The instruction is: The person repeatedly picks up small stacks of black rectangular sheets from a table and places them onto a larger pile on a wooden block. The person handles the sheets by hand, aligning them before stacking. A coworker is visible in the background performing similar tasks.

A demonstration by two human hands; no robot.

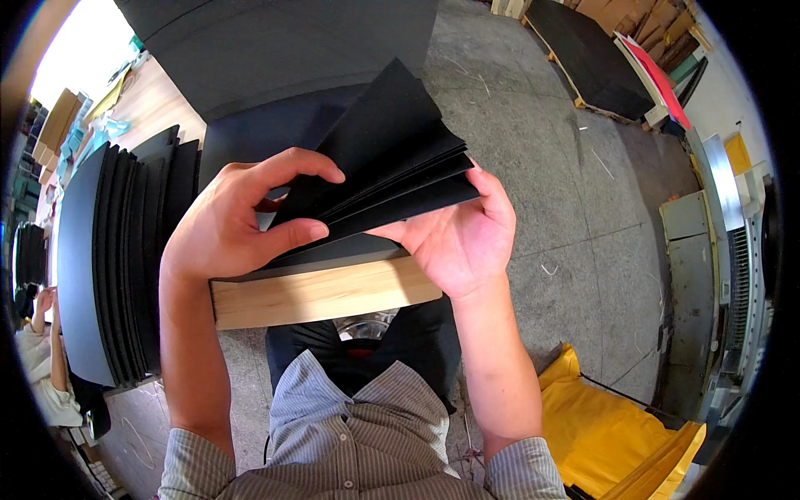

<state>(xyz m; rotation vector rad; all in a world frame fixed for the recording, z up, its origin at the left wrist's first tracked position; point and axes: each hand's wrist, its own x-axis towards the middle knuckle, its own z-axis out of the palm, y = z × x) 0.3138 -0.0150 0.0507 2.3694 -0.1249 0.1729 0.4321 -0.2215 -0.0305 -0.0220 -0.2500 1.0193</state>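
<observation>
Several black card sheets (396, 137) are held fanned above the wood-edged worktop (333, 293), between half-curled left-hand (225, 215) thumb and fingers, far edges gripped by the half-open right hand (463, 242); light pressure is advised.

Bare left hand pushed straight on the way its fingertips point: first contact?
The left hand would first meet the fan of thin, flat black sheets in its grip; beyond, likely the bare right hand, though depth is unclear.
</observation>
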